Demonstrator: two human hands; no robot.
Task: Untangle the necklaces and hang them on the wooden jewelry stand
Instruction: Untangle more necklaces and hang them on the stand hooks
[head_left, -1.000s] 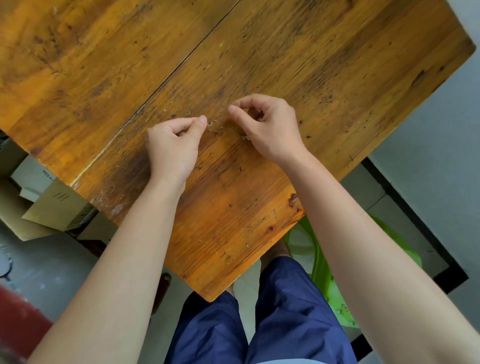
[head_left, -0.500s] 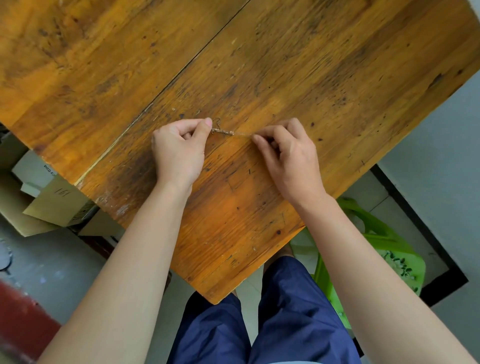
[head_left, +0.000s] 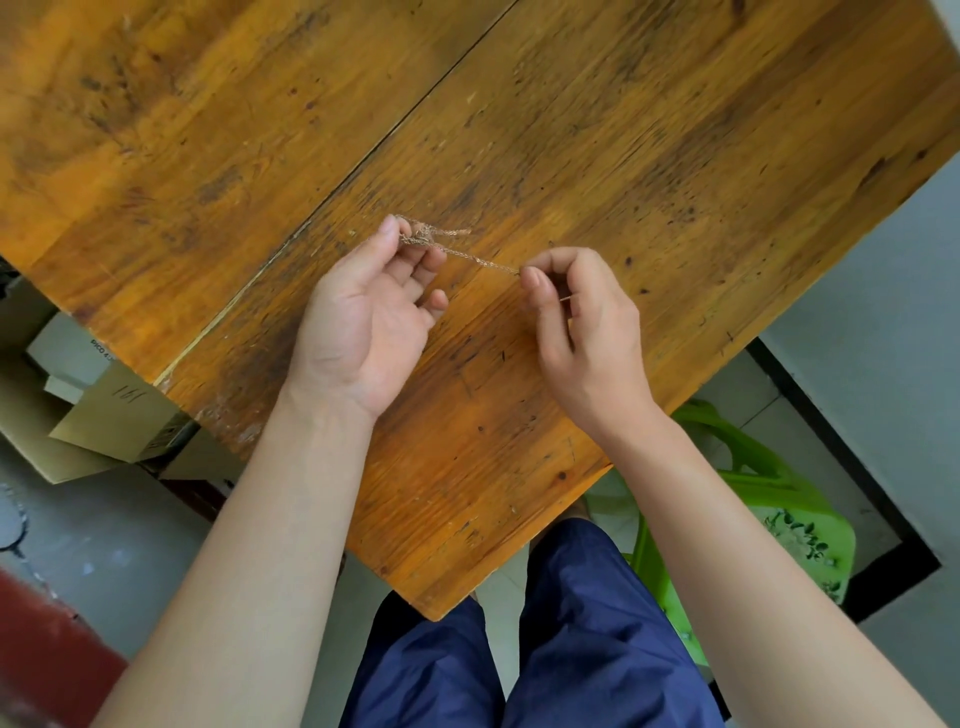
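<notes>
A thin gold-coloured tangle of necklace chains (head_left: 435, 240) is held just above the wooden table (head_left: 675, 156). My left hand (head_left: 363, 312), palm turned up, pinches the bunched knot of chain between thumb and fingertips. My right hand (head_left: 576, 317) pinches one strand, which runs taut from the knot to its thumb and forefinger. A short piece of chain sticks out behind the right thumb. No wooden jewelry stand is in view.
The table's near corner (head_left: 434, 613) points at my lap. Cardboard boxes (head_left: 98, 415) sit on the floor under the left edge. A green plastic stool (head_left: 779, 509) stands at the right, beside a dark floor strip.
Both hands have lifted the chain off the table. My left hand turned palm-up with the knot, and my right hand pulled one strand out to the right, stretching it taut.
</notes>
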